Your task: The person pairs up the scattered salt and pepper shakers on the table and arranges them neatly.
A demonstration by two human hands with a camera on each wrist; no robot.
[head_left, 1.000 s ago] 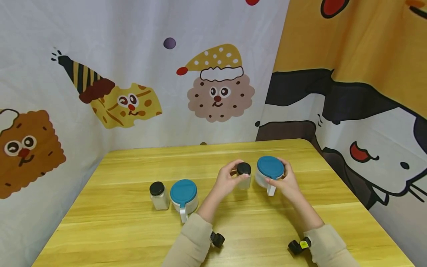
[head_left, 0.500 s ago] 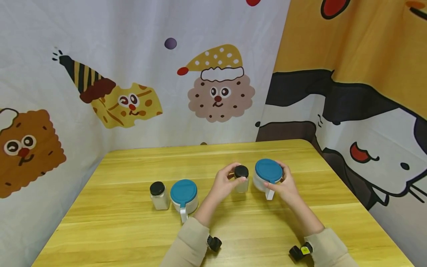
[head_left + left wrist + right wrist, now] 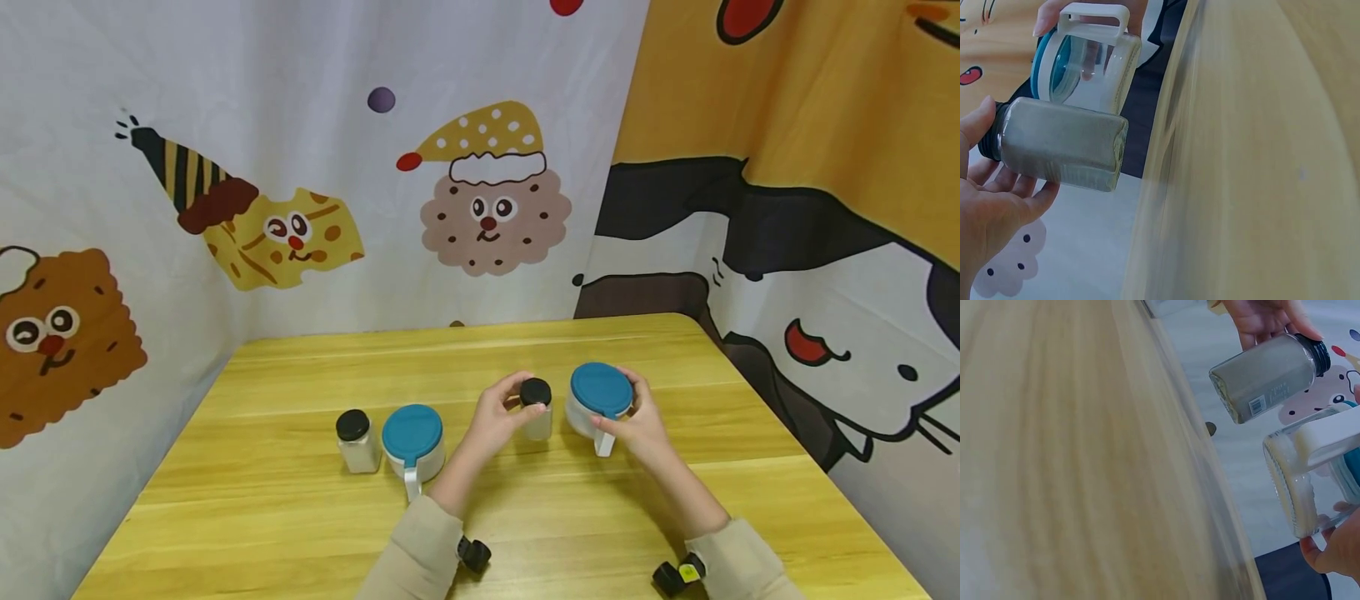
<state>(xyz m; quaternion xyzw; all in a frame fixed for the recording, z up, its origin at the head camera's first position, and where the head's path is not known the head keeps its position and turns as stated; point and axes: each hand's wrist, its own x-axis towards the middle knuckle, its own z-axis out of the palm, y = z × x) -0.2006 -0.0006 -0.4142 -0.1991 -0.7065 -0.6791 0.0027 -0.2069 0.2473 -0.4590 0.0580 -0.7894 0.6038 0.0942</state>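
My left hand (image 3: 491,421) grips a small squarish spice jar (image 3: 1060,144) by its black lid, thumb on one side and fingers on the other. Grey powder fills this jar, and a barcode shows on it in the right wrist view. To its right, my right hand (image 3: 647,427) holds a clear seasoning pot (image 3: 1285,481) with a blue lid (image 3: 602,388) and a white handle that points toward me. Pale contents cover the pot's bottom. Both containers are upright, side by side with a small gap, raised over the wooden table (image 3: 300,533).
At the left of the table stand a second black-lidded jar (image 3: 360,452) with pale contents and a second blue-lidded pot (image 3: 412,435), close together. A printed curtain (image 3: 315,108) hangs behind the table and along its sides.
Both hands have drawn the spice jar and the seasoning pot a little toward me and to the left. The two containers on the left have stayed in place.
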